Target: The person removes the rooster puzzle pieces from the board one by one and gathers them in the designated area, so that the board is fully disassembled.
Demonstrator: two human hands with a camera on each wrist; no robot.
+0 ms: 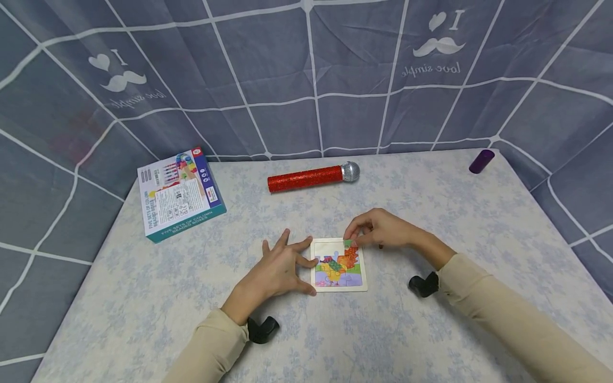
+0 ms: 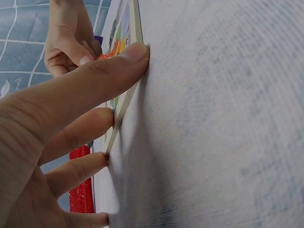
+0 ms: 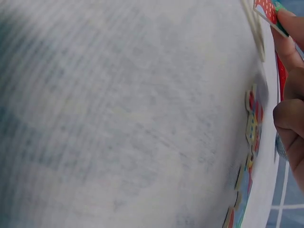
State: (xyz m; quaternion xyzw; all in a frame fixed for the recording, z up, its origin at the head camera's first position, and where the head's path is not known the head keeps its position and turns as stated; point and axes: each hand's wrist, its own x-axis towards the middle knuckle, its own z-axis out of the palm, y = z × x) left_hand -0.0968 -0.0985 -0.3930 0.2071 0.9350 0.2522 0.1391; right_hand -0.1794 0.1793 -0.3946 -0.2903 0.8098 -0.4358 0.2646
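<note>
Tan sleeves (image 1: 507, 306) lie closest. The left hand (image 1: 282, 266), fingers spread, touches the puzzle (image 1: 338, 270) from the left; the right hand (image 1: 380, 229) pinches a piece (image 3: 265, 9) at its top right. Most looks done; top left is bare, with loose pieces (image 3: 251, 123) nearby.

From above the near side, the head view looks far and down across the pale, blue-flowered surface (image 1: 119, 298). Both wrist views sit low, close and turned sideways: one faces far and right past the left hand (image 1: 282, 266), the other far past the right hand (image 1: 383, 229). All three share parts of the square, white-framed jigsaw puzzle (image 1: 363, 266) and red, glittery microphone (image 1: 306, 179).
</note>
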